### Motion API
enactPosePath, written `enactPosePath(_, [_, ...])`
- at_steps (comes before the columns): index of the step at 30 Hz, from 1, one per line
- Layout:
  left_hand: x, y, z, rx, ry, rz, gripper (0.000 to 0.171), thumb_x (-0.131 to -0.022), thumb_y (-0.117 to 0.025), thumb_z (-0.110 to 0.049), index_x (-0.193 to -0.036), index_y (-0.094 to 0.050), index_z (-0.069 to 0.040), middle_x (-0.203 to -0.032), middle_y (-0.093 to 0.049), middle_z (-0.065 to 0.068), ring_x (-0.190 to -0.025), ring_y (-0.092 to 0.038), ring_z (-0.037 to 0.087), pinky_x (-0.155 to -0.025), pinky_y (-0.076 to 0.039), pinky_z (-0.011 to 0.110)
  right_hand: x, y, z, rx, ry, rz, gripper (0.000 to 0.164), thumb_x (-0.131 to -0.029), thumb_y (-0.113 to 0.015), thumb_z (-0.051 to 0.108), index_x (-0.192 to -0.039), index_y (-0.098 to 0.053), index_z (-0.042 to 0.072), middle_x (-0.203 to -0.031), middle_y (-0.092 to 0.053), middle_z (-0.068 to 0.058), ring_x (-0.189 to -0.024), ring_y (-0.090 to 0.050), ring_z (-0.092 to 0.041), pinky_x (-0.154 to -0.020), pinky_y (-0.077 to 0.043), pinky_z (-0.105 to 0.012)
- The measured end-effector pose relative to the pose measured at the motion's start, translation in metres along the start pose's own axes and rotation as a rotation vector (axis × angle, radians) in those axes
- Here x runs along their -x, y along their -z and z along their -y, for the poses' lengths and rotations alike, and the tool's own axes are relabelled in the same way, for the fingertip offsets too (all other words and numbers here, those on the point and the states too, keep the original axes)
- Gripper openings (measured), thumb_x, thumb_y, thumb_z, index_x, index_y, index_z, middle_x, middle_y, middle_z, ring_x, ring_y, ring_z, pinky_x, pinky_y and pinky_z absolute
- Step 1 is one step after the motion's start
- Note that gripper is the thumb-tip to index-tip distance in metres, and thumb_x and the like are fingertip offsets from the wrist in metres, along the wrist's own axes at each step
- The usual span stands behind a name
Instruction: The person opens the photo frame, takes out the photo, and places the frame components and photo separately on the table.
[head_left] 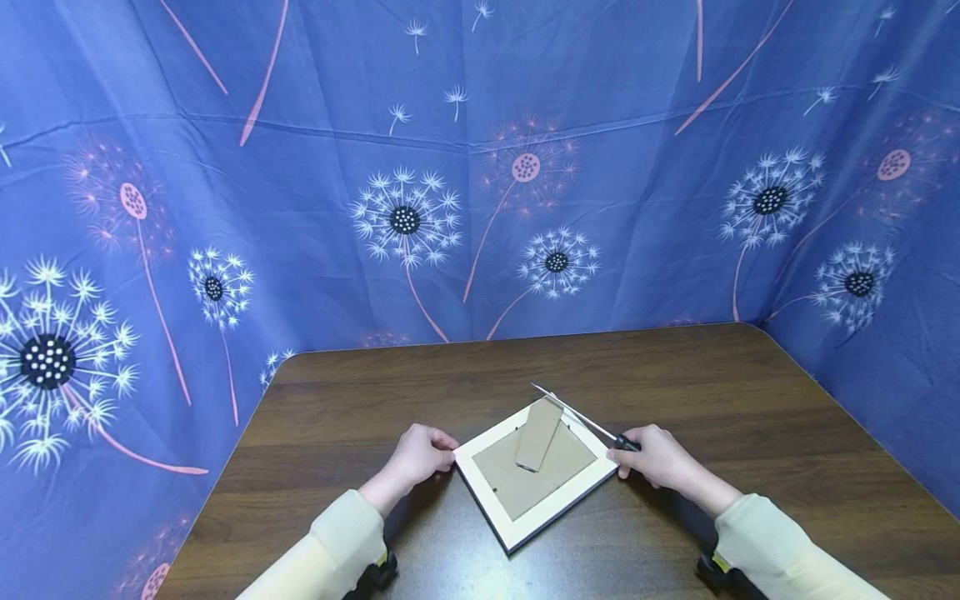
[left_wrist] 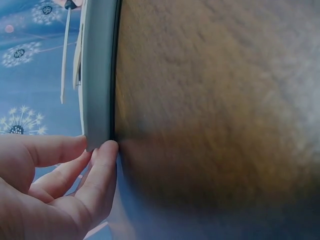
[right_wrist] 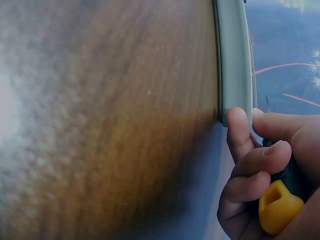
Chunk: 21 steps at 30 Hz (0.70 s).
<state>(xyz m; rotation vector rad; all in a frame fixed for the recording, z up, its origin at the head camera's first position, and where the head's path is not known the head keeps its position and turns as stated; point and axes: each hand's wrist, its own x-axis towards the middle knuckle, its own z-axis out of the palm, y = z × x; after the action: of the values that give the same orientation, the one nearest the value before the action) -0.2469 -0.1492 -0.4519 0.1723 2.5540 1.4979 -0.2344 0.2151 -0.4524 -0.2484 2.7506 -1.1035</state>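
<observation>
A picture frame point(head_left: 519, 527) with a pale border lies back side up in the head view, one corner towards me. Its brown backing board point(head_left: 558, 479) carries a cardboard stand leg point(head_left: 539, 433). My left hand point(head_left: 416, 458) pinches the left corner, thumb above and fingers at the side and below, as the left wrist view shows. At the opposite corner, my right hand point(head_left: 660, 457) pinches the frame between thumb and index finger. The other fingers of that hand curl round a screwdriver point(right_wrist: 281, 207) with a black and yellow handle. Its thin metal shaft crosses above the frame's far edge.
A dark wood-grain table point(head_left: 360, 392) spreads under the frame and both hands. Behind it and at both sides hangs a blue cloth point(head_left: 315, 275) with a dandelion print. Black straps with cameras sit by both wrists.
</observation>
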Motion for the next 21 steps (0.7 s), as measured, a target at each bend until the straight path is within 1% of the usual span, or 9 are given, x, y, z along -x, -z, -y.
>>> enactPosePath(4, [-0.004, 0.0, -0.001, 0.005, 0.003, -0.003, 0.012, -0.079, -0.064, 0.009, -0.09, -0.069, 0.009, -0.08, -0.069, 0.013, -0.068, -0.069, 0.022, -0.06, -0.059, 0.03, 0.003, 0.0, -0.001, -0.023, 0.007, 0.007, 0.021, -0.088, -0.066, 0.024, -0.074, -0.063, 0.008, -0.06, -0.063, 0.001, -0.033, -0.036, -0.003, -0.032, -0.036, -0.02])
enactPosePath(9, [-0.009, 0.0, -0.001, -0.01, 0.004, -0.013, 0.012, -0.079, -0.064, 0.008, -0.089, -0.069, 0.008, -0.082, -0.069, 0.014, -0.068, -0.069, 0.022, -0.057, -0.059, 0.031, 0.007, -0.003, -0.002, -0.044, 0.012, 0.013, 0.02, -0.087, -0.066, 0.023, -0.076, -0.063, 0.007, -0.06, -0.064, 0.0, -0.034, -0.036, -0.003, -0.031, -0.036, -0.021])
enactPosePath(15, [-0.014, 0.001, -0.001, -0.013, 0.006, -0.026, 0.012, -0.078, -0.064, 0.008, -0.089, -0.07, 0.007, -0.081, -0.07, 0.014, -0.067, -0.069, 0.021, -0.057, -0.058, 0.03, 0.01, -0.006, -0.003, -0.044, -0.014, 0.021, 0.019, -0.087, -0.066, 0.023, -0.076, -0.063, 0.008, -0.06, -0.064, 0.001, -0.034, -0.036, -0.002, -0.031, -0.036, -0.019])
enactPosePath(18, [-0.016, 0.001, -0.002, -0.027, -0.003, -0.03, 0.012, -0.078, -0.063, 0.007, -0.088, -0.07, 0.008, -0.08, -0.07, 0.014, -0.066, -0.069, 0.02, -0.057, -0.058, 0.03, 0.012, -0.006, -0.003, -0.049, 0.006, 0.026, 0.019, -0.087, -0.066, 0.023, -0.077, -0.063, 0.008, -0.061, -0.065, 0.0, -0.033, -0.036, -0.002, -0.031, -0.036, -0.02])
enactPosePath(21, [-0.018, 0.001, -0.003, -0.031, 0.002, -0.038, 0.012, -0.078, -0.064, 0.008, -0.087, -0.07, 0.007, -0.079, -0.069, 0.013, -0.066, -0.068, 0.02, -0.058, -0.059, 0.03, 0.013, -0.006, -0.002, -0.056, 0.019, 0.031, 0.019, -0.087, -0.067, 0.024, -0.078, -0.064, 0.008, -0.061, -0.065, 0.0, -0.033, -0.036, -0.002, -0.031, -0.036, -0.021])
